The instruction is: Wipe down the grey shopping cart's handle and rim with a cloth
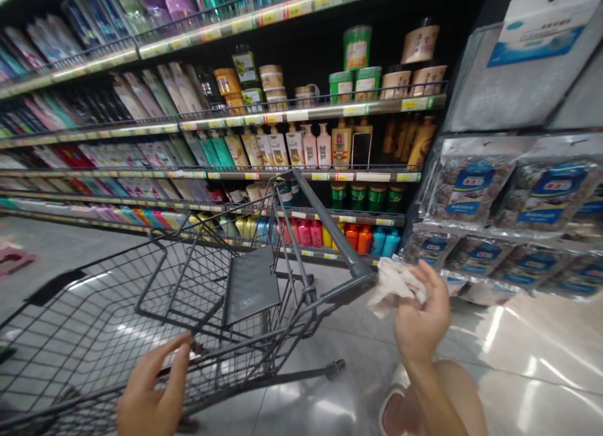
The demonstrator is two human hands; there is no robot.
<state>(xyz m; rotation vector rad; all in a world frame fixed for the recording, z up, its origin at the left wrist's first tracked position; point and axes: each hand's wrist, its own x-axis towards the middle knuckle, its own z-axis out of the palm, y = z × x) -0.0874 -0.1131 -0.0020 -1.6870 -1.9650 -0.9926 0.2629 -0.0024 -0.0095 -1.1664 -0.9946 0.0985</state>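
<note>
A grey wire shopping cart [281, 335] stands at an angle before me, with a grey plastic seat flap [252, 286] inside it. My right hand [424, 310] is closed on a crumpled whitish cloth [396, 286], possibly a wipe. The cloth hangs beside the corner of the cart's handlebar [330, 228]; whether it touches the bar I cannot tell. Low on the left, my left hand [153, 386] is at the cart's near side rim, thumb and fingers apart and holding nothing. Contact with the rim is unclear.
Long store shelves [282, 117] run across the back, stocked with bottles, jars and tubs. Packaged scouring pads [471, 181] hang on a rack to the right. Below is a shiny tiled floor [301, 401], with my shoe [393, 398] near the cart's wheel end.
</note>
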